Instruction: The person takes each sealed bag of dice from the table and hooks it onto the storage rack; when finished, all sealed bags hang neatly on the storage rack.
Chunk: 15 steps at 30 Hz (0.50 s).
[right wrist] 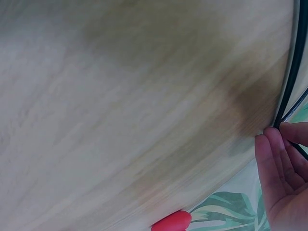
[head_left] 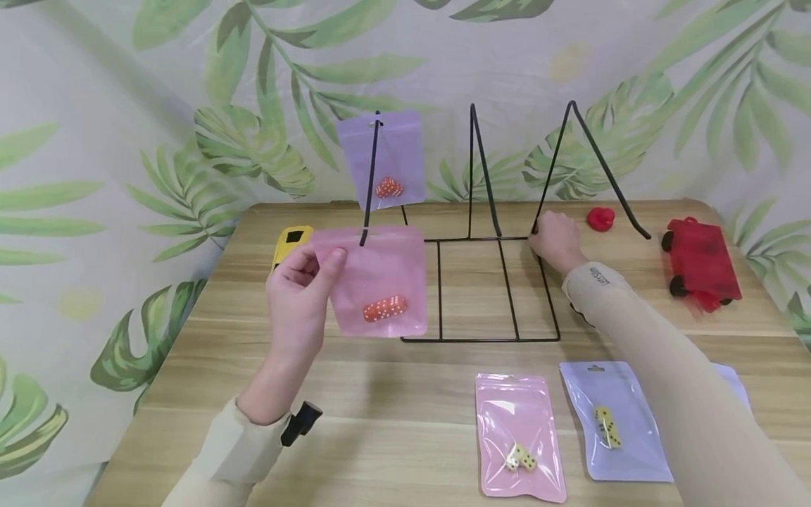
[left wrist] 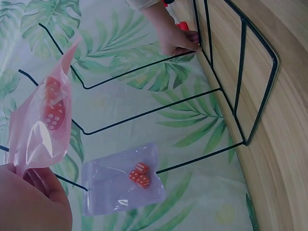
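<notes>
Flanking the rack (head_left: 509, 289) lie a red vehicle (head_left: 702, 260) and half-hidden yellow object (head_left: 285, 248).

A yellow toy (head_left: 291, 243) at nine o'clock in the head view is partly hidden by the left hand (head_left: 296, 299) and pink bag (head_left: 388, 271). At four o'clock, all but one corner of a purple bag (head_left: 735, 382) is covered by the right sleeve (head_left: 678, 373). At three o'clock, the red toy car (head_left: 702, 262) is blurred. In the right-wrist view, the right hand (right wrist: 284, 173) is cut off at four o'clock.
</notes>
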Tool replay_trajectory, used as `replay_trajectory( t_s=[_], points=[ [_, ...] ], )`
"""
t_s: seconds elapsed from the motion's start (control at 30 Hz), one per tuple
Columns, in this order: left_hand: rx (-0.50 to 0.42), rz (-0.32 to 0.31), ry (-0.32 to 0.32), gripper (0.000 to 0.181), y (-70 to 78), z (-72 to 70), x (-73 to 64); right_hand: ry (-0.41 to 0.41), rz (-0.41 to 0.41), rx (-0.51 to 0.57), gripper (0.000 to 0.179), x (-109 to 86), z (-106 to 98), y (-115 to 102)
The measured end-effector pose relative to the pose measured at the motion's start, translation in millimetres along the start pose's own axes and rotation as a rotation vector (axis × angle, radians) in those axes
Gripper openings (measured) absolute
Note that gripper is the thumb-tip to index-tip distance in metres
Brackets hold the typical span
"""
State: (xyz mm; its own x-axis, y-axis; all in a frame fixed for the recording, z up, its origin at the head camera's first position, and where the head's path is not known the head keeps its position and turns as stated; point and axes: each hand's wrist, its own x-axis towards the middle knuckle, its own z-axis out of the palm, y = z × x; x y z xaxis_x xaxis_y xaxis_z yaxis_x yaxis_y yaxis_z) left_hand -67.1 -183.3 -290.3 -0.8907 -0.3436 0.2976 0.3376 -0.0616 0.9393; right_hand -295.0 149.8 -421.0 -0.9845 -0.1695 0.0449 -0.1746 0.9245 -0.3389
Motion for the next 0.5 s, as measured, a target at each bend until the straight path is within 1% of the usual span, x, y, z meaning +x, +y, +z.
replay_trajectory(
  t_s=[0.13,0.23,0.33,0.5],
  points=[
    [0.015,-0.06,0.022,0.002,-4.1,4.0,9.9,0.003,-0.005,-0.003,0.03,0.7,0.3,0.1],
    [0.017,-0.075,0.041,0.004,-8.0,9.1,21.0,-0.003,-0.009,-0.006,0.032,0.9,-0.1,-0.6],
    [0.015,-0.062,0.074,0.005,-11.5,15.5,34.7,-0.008,-0.006,-0.008,0.031,1.3,-0.1,-0.7],
    [0.018,-0.028,0.145,0.014,-16.8,27.5,60.9,-0.012,-0.006,-0.019,0.028,2.0,0.3,-0.4]
  ],
)
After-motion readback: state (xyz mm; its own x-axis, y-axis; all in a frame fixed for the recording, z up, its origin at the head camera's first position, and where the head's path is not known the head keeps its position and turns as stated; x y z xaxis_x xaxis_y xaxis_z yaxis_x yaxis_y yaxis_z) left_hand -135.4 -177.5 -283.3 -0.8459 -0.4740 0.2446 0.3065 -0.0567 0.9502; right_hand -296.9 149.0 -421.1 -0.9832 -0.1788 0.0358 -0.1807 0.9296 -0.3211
